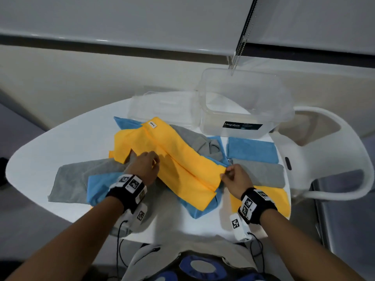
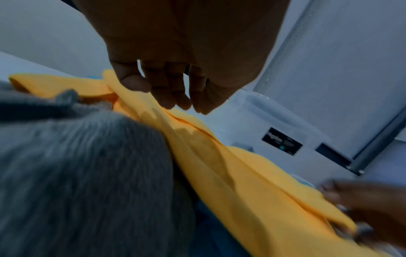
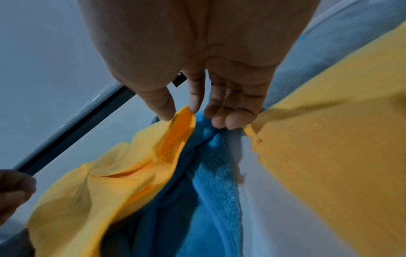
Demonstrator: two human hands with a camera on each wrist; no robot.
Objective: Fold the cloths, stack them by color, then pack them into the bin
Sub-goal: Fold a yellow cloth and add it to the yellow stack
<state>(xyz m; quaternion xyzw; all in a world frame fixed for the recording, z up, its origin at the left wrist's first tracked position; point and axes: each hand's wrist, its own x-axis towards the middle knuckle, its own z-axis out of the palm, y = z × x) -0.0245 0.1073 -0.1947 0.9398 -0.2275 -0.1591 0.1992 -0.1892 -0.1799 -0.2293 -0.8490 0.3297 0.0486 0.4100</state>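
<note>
A long yellow cloth [image 1: 182,163] [image 2: 219,165] [image 3: 110,182] lies diagonally over a heap of loose grey [image 1: 81,175] and blue cloths [image 1: 203,209]. My right hand [image 1: 227,175] [image 3: 182,113] pinches its near-right corner between thumb and forefinger. My left hand [image 1: 156,161] [image 2: 191,107] has thumb and fingertips brought together on a fold at the cloth's left edge. Folded blue [image 1: 251,149], grey [image 1: 261,173] and yellow [image 1: 280,199] cloths lie in a row at the right. The clear bin [image 1: 213,126] [image 2: 263,121] stands behind them with nothing in it.
The bin's clear lid [image 1: 162,106] lies left of the bin at the back of the round white table [image 1: 50,142]. A white chair [image 1: 324,159] stands close at the table's right edge. A blind's bead chain [image 1: 235,61] hangs above the bin.
</note>
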